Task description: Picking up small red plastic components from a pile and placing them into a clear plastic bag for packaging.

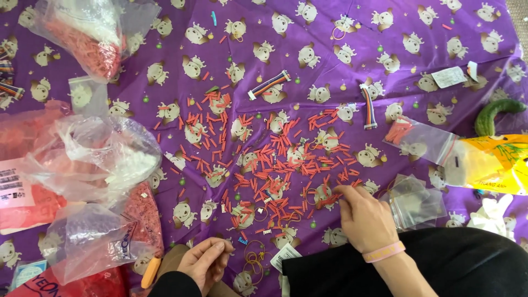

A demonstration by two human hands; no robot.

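Nearest the camera, at the lower edge of the head view, the left hand point(206, 261) rests palm-inward with its fingers curled loosely together; whether it pinches anything cannot be told. Just to its right lie yellow rubber bands point(254, 259) and a small white paper slip point(284, 256). An orange cylindrical object point(150, 272) lies beside the left wrist.

Right hand point(363, 217), wearing a pink wristband point(383, 252), reaches forward with its fingertips point(338, 192) bunched together and touching the near right edge of the scattered red pieces point(275, 159). These short red tube-like pieces are spread thickly across the middle of the purple cloth point(330, 16), which is printed with cartoon animals.

Surroundings:
- Left: crumpled clear plastic bags point(93, 159), some holding red material; a further bag of red pieces point(88, 38) lies at upper left.
- Beyond the scatter: two short multicoloured ribbon cables, one point(268, 84) tilted near the centre, the other point(368, 107) lying lengthwise to its right.
- Right: a small clear zip bag point(421, 137) with a few red pieces, empty zip bags point(418, 203) just beside the right hand, a yellow packet point(495, 162), and a green curved vegetable point(498, 113).
- Upper right: a white label point(449, 77).
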